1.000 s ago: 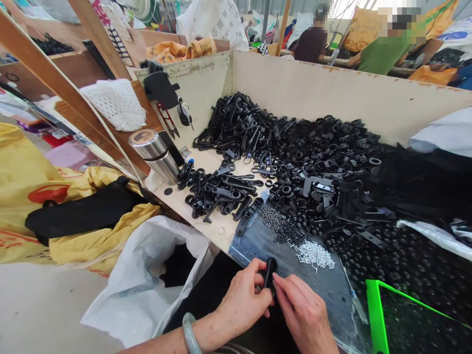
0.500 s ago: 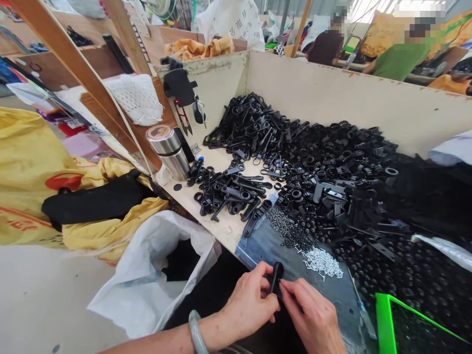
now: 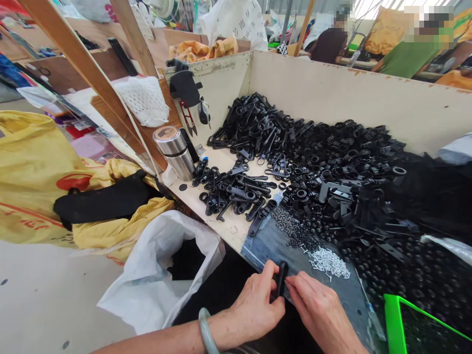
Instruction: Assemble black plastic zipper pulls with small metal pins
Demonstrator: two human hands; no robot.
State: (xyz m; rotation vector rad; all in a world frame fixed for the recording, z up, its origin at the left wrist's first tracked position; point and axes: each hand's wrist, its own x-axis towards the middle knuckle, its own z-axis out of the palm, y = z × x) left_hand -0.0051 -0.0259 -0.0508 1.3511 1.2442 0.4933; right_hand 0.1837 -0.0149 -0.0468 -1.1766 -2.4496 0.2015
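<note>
My left hand (image 3: 255, 301), with a pale bangle on the wrist, grips a slim black plastic part (image 3: 282, 276) near the table's front edge. The part stands roughly on end between thumb and fingers. At its right side my right hand (image 3: 320, 304) has its thumb and fingertips pinched together; whatever they hold, if anything, is too small to make out. Just beyond the hands lie a heap of small silver pins (image 3: 329, 262) and a heap of tiny dark pieces (image 3: 289, 228). Several long black parts with ringed ends (image 3: 239, 191) lie farther to the left.
Large piles of black plastic parts (image 3: 313, 152) fill the walled tabletop. A steel flask (image 3: 176, 152) stands at the left edge, near hanging red snips (image 3: 188, 118). A white sack (image 3: 147, 275) gapes below left. A green-rimmed tray (image 3: 395, 319) is at right. Two people sit beyond the wall.
The black part has turned in my left hand and now shows a narrower side. My right fingertips stay beside it. The whole view has shifted slightly.
</note>
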